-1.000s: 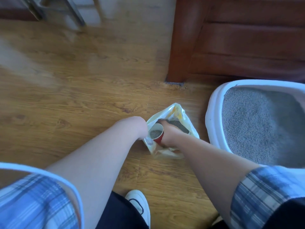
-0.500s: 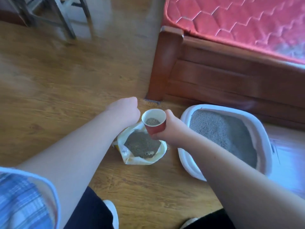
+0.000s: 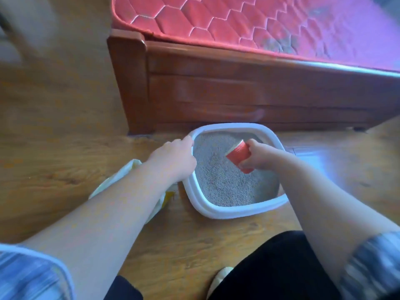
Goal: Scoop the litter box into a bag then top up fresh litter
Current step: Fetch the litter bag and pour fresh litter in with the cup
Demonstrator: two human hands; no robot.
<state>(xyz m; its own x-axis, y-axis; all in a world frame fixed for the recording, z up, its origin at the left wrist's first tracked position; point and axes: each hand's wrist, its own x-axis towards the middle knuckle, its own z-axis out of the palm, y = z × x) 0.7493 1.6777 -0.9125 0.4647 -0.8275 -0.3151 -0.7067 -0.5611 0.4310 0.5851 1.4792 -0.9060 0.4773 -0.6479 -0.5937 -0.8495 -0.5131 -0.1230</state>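
Observation:
A white litter box (image 3: 229, 211) filled with grey litter (image 3: 223, 182) sits on the wooden floor in front of a bed. My right hand (image 3: 256, 156) holds a red paper cup (image 3: 238, 155) tipped on its side over the litter, mouth pointing away and up. My left hand (image 3: 173, 159) grips the box's left rim. A pale yellow litter bag (image 3: 121, 180) lies on the floor left of the box, mostly hidden under my left forearm.
A dark wooden bed frame (image 3: 238, 87) with a red quilted mattress (image 3: 249, 24) stands right behind the box. My dark-trousered knee (image 3: 277, 267) and a white shoe (image 3: 218, 278) are near the bottom edge. Wooden floor (image 3: 54, 159) stretches to the left.
My right hand carried the cup from the bag over to the litter box and tipped it. My left hand left the bag and took hold of the box's rim.

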